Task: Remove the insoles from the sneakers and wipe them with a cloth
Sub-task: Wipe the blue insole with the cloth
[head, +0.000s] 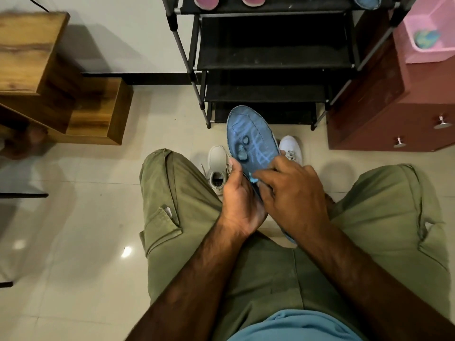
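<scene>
I hold a blue insole [253,141] upright between my knees, its toe end pointing at the shoe rack. My left hand [236,195] grips its left edge from below, with the thumb along the side. My right hand [293,193] curls its fingers over the heel part and covers it. Whether a cloth sits under those fingers I cannot tell. Two white sneakers stand on the floor behind the insole, one on the left [218,166] and one on the right [291,147]. A blue-green cloth [427,39] lies in the pink basket [433,55].
A black shoe rack [270,57] stands straight ahead; two pink insoles [205,2] and a blue insole [366,1] lie on its top shelf. A red-brown drawer cabinet [394,114] is at the right, wooden steps [73,107] at the left. The floor is glossy tile.
</scene>
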Available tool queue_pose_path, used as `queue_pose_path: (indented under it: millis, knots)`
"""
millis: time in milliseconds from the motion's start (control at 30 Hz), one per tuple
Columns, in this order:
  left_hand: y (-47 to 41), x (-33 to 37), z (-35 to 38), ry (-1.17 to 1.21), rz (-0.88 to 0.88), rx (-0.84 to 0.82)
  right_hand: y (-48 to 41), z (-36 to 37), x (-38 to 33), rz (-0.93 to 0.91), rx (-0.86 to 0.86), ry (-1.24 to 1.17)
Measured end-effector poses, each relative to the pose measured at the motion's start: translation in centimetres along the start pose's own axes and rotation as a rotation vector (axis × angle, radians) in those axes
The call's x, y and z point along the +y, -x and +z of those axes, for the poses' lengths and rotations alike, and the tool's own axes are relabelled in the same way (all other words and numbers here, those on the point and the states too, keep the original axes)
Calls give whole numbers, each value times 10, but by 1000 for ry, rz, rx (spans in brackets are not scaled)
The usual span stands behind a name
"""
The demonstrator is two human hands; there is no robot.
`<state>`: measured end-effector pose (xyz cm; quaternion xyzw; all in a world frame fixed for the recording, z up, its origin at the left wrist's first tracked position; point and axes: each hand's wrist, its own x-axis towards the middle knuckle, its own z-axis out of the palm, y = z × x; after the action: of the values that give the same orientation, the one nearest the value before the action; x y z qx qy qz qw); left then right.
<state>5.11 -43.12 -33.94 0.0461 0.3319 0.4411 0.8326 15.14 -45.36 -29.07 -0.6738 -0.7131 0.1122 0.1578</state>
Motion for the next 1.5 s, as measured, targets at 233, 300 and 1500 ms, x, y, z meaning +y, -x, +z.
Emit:
queue_pose_path:
  millis: [233, 300, 1500]
  knots:
    - [1, 3, 2, -17, 3, -22, 2, 2, -3, 13, -22, 0]
    - [0, 3, 2, -28, -28, -13, 11, 0, 1, -1, -23, 20]
    - [0, -1, 2, -11, -82, 43, -30, -22, 42, 106, 30, 169]
